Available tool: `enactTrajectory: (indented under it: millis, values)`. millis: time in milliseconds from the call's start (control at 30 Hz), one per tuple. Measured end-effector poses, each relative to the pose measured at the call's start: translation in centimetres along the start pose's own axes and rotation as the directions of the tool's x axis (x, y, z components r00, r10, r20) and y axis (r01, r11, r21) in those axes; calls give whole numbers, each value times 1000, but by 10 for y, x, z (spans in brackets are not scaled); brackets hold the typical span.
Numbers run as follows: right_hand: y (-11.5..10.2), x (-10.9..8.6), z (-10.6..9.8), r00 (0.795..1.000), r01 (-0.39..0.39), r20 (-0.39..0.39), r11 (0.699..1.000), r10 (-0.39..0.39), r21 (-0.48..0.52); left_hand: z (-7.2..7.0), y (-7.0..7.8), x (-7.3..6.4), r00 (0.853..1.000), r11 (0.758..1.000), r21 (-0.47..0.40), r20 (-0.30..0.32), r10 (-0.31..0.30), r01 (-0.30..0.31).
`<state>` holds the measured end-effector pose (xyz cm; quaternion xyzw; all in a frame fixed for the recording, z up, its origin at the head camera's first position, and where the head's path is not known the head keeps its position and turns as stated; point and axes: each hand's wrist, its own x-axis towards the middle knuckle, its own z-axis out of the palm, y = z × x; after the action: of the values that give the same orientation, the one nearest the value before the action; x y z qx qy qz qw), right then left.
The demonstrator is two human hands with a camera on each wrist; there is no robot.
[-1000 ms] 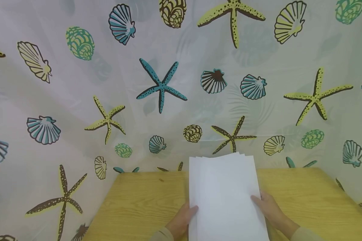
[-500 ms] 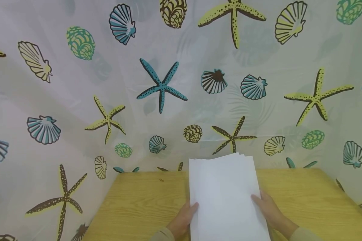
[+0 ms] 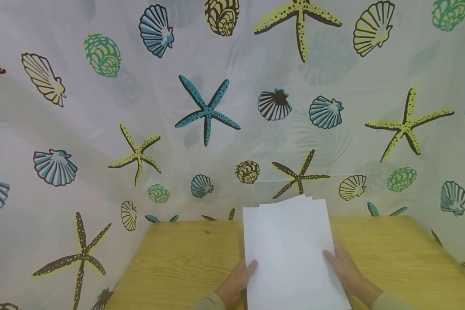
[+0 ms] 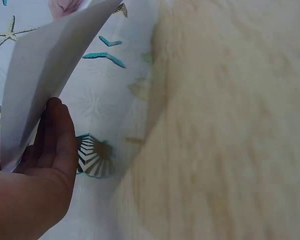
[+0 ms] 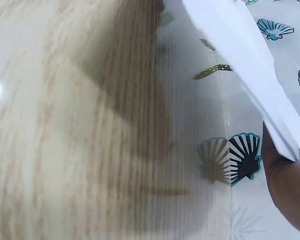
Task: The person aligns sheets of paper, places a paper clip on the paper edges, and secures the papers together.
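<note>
A stack of white paper sheets (image 3: 290,249) is held up off the table between both hands, its top edges fanned unevenly. My left hand (image 3: 238,277) grips the left edge, thumb on the front face. In the left wrist view the fingers of that left hand (image 4: 52,145) lie behind the paper (image 4: 40,70). On the opposite edge my right hand (image 3: 345,269) pinches the stack, thumb in front. The right wrist view shows the paper (image 5: 260,70) edge-on, with part of the right hand (image 5: 290,185) at its lower corner. The stack's bottom runs out of the head view.
A wood-grain table (image 3: 182,262) lies beneath the hands. Near its back edge rests a small paper clip (image 3: 207,232). Behind and at both sides hangs a white curtain (image 3: 240,142) printed with shells and starfish.
The sheets have shifted against one another, the left ones dropping a little at the top. My left hand has moved slightly up and right; the right hand stays nearly still.
</note>
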<state>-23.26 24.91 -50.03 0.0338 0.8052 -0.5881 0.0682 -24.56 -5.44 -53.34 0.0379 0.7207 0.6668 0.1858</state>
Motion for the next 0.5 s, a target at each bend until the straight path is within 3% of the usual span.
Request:
enactTrajectory:
  millis: [233,500]
  values:
    - [2,3,0,1000,-7,-11,1000,7,-1,1,-3,3,998,999,-7,47,43,-43]
    - [3,2,0,1000,17,-7,1000,-17,4,0,-3,4,997,998,-17,43,58,-57]
